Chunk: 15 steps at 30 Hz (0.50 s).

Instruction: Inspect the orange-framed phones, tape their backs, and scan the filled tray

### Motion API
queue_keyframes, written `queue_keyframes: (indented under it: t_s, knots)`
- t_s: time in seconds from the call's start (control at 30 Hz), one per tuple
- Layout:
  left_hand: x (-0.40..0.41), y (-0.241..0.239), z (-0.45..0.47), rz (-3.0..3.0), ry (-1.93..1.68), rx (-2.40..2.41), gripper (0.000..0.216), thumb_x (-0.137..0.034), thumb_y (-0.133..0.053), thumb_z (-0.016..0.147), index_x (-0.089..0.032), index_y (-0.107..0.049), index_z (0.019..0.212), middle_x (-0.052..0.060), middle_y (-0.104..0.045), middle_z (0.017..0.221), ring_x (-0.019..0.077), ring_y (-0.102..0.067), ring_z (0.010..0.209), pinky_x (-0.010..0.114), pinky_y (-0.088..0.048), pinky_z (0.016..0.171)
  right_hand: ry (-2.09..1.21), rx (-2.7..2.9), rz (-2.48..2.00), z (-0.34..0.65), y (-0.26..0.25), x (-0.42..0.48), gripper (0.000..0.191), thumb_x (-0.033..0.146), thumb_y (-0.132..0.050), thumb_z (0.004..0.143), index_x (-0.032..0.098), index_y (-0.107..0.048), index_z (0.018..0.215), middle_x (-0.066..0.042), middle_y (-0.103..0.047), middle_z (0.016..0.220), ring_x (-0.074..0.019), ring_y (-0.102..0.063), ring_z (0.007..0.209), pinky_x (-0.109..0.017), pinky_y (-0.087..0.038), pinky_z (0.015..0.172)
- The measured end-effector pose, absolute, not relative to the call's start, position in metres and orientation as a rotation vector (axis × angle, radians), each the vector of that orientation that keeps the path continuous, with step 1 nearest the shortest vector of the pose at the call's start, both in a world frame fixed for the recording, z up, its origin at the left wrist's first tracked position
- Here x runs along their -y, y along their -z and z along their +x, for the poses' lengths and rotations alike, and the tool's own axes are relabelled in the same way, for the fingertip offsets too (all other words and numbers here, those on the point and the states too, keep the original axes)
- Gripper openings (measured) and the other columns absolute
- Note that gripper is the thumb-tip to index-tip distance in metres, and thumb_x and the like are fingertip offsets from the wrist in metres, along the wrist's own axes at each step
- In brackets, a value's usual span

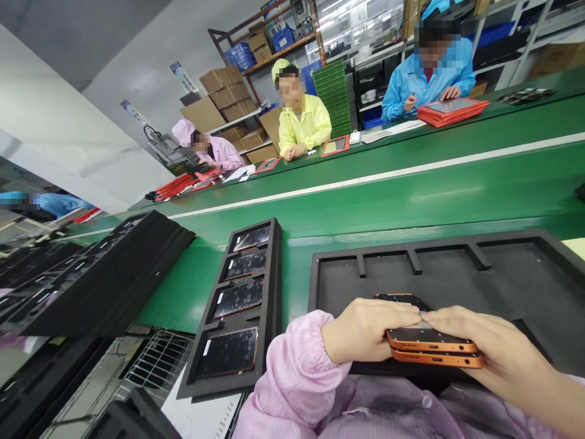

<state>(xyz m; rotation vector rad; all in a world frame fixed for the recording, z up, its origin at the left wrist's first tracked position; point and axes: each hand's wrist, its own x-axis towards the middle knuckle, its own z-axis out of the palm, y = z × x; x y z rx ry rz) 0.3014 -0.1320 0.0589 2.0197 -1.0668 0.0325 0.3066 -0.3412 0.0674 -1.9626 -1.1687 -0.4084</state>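
Observation:
My left hand and my right hand together hold a small stack of orange-edged phones over a wide black foam tray. Both hands have fingers closed on the stack's ends, left fingertips lying on its top. A third phone lies in the tray just behind my left hand. Pink sleeves cover my arms. Left of that, a narrow black tray carries several phones face up in its slots.
A green conveyor belt runs across. Three people sit on its far side, with red trays and tablets before them. Stacked black trays lie at left. A wire rack sits below. Cardboard boxes and shelves stand behind.

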Motion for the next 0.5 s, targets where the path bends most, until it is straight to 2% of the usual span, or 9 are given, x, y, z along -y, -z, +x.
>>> queue_keyframes:
  t_s: [0.1,0.17,0.23,0.3,0.33,0.43,0.47,0.5]
  knots:
    - [0.133,-0.054,0.303,2.051,-0.023,0.961,0.035,-0.018,-0.053,0.08,-0.011,-0.059,0.114,0.016,-0.068,0.114,0.0216,-0.063,0.109,0.031,-0.05,0.094,0.401,1.123,-1.952,0.31,-0.067,0.342,0.016,0.016,-0.049,0.088,0.024,-0.057,0.099,-0.001,-0.07,0.079,-0.0145,-0.068,0.063,-0.019,-0.055,0.053]
    - [0.135,-0.053,0.304,2.062,0.002,0.912,0.032,-0.014,-0.053,0.077,-0.015,-0.061,0.109,0.012,-0.069,0.113,0.0201,-0.063,0.108,0.032,-0.048,0.096,0.305,1.084,-1.953,0.31,-0.067,0.347,0.016,0.017,-0.052,0.086,0.025,-0.059,0.098,-0.001,-0.07,0.081,-0.0153,-0.068,0.067,-0.02,-0.056,0.057]
    - [0.136,-0.058,0.307,2.082,0.008,0.907,0.022,-0.014,-0.053,0.079,-0.02,-0.065,0.097,0.006,-0.072,0.105,0.0176,-0.065,0.103,0.033,-0.045,0.099,0.127,1.092,-1.936,0.31,-0.071,0.357,0.018,0.023,-0.06,0.083,0.027,-0.061,0.101,-0.004,-0.07,0.094,-0.0171,-0.068,0.072,-0.022,-0.056,0.059]
    - [0.137,-0.069,0.314,2.173,-0.064,0.971,0.016,-0.016,-0.054,0.08,-0.019,-0.066,0.09,0.005,-0.073,0.096,0.0167,-0.067,0.096,0.035,-0.041,0.102,-0.067,1.121,-1.891,0.313,-0.077,0.369,0.029,0.035,-0.066,0.08,0.03,-0.061,0.108,-0.006,-0.067,0.106,-0.0171,-0.067,0.071,-0.023,-0.055,0.055]
    - [0.139,-0.076,0.318,2.249,-0.117,1.051,0.015,-0.015,-0.054,0.08,-0.019,-0.066,0.087,0.005,-0.073,0.094,0.0172,-0.066,0.095,0.037,-0.039,0.104,-0.159,1.121,-1.872,0.317,-0.081,0.374,0.033,0.039,-0.066,0.079,0.031,-0.061,0.111,-0.006,-0.067,0.103,-0.0162,-0.065,0.068,-0.023,-0.053,0.053]
    - [0.146,-0.093,0.335,2.53,-0.238,1.397,0.018,-0.01,-0.051,0.082,-0.017,-0.067,0.08,0.005,-0.07,0.086,0.0204,-0.062,0.097,0.044,-0.033,0.107,-0.313,0.93,-1.883,0.342,-0.09,0.377,0.026,0.04,-0.058,0.083,0.028,-0.064,0.106,-0.002,-0.067,0.076,-0.0133,-0.06,0.056,-0.023,-0.05,0.049]
    - [0.151,-0.095,0.34,2.599,-0.245,1.514,0.02,-0.009,-0.05,0.084,-0.017,-0.067,0.077,0.005,-0.069,0.082,0.0212,-0.061,0.096,0.046,-0.032,0.108,-0.332,0.808,-1.904,0.354,-0.09,0.374,0.025,0.041,-0.057,0.083,0.026,-0.065,0.102,-0.002,-0.066,0.074,-0.0129,-0.058,0.054,-0.024,-0.05,0.049]
    - [0.155,-0.095,0.344,2.642,-0.237,1.614,0.022,-0.01,-0.049,0.086,-0.018,-0.067,0.075,0.004,-0.067,0.078,0.0215,-0.061,0.095,0.048,-0.032,0.108,-0.344,0.677,-1.923,0.366,-0.088,0.369,0.029,0.043,-0.058,0.081,0.023,-0.063,0.101,-0.004,-0.067,0.083,-0.0128,-0.058,0.054,-0.025,-0.05,0.049]
